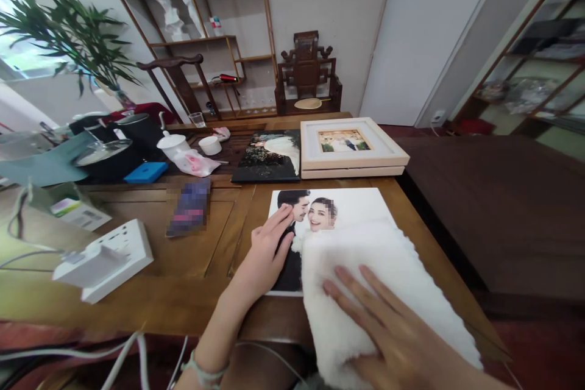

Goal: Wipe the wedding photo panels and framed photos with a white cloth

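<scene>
A photo panel (289,271) with a picture of a couple lies flat on the wooden table in front of me. My left hand (267,253) rests on its left side, fingers stretched out over the picture and holding nothing. A white fluffy cloth (402,271) covers the right part of the panel and reaches past its near edge. On top of this cloth, my right hand (381,311) lies with its fingers spread and pressed flat. The cloth hides the panel's lower right, and the right thumb is only partly visible.
Behind the panel lie a dark photo panel (269,161) and stacked light wood frames (354,161). On the left are a white power strip (132,256), a blurred dark item (189,207), a blue box (146,172) and white cups (210,145). Right of the table stands a brown surface (493,207).
</scene>
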A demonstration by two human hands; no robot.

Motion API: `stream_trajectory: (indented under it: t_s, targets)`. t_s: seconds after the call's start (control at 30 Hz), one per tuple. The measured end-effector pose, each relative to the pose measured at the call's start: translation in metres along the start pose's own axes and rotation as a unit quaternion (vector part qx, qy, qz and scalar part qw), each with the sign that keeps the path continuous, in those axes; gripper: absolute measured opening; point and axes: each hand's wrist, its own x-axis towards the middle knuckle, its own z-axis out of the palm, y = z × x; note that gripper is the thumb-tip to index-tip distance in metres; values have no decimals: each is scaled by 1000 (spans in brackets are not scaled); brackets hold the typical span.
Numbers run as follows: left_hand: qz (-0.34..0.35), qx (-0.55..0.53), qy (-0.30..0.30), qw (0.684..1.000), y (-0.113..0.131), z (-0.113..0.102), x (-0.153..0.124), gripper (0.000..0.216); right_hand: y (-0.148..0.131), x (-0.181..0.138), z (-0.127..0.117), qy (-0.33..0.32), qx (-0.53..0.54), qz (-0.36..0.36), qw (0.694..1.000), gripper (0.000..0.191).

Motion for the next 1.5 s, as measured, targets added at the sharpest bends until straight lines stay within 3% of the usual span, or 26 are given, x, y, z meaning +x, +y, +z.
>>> stream_trajectory:
  t_s: [0.07, 0.17, 0.3, 0.47, 0.63, 0.77, 0.9, 1.03, 1.17, 1.3, 1.4, 1.5]
  targets:
    - [-1, 2, -5, 1000, 0, 0, 0, 42, 2, 1, -2, -5, 24, 2, 1000, 23]
    - [-2, 3, -8, 1000, -1, -1, 0, 42, 23, 17, -5, -63, 63, 21, 996, 9]
    - [2, -6, -2, 1000, 0, -1, -1, 41, 65, 49, -1, -130, 44, 52, 989, 33]
    - [-4, -5, 0, 1000, 3, -2, -2, 39, 105, 82, 8, -151, 5, 58, 987, 30]
    - [-10, -6, 2, 1000, 3, -2, -1, 40, 86, 76, 7, -173, -18, 33, 984, 33]
    - [-8, -5, -1, 1000, 1, -1, 0, 41, 39, 45, 5, -101, -4, -25, 995, 12]
    - [-7, -5, 0, 1000, 0, -1, -1, 43, 8, 23, -1, -43, 21, -54, 997, 30]
    - [-1, -5, -5, 1000, 0, -1, 0, 43, 24, 28, -7, -106, 73, -30, 991, 10]
    - [5, -8, 2, 1000, -1, 0, 0, 42, 65, 53, -2, -151, 67, 18, 986, 34]
    - [2, -18, 14, 1000, -1, 1, -1, 40, 96, 79, 6, -154, 19, 89, 984, 34]
    - [-1, -37, 30, 999, 0, 0, -1, 40, 97, 87, 10, -159, 5, 96, 983, 34]
    - [3, -77, 65, 995, 2, -3, 0, 41, 78, 82, 13, -157, -3, 56, 986, 35]
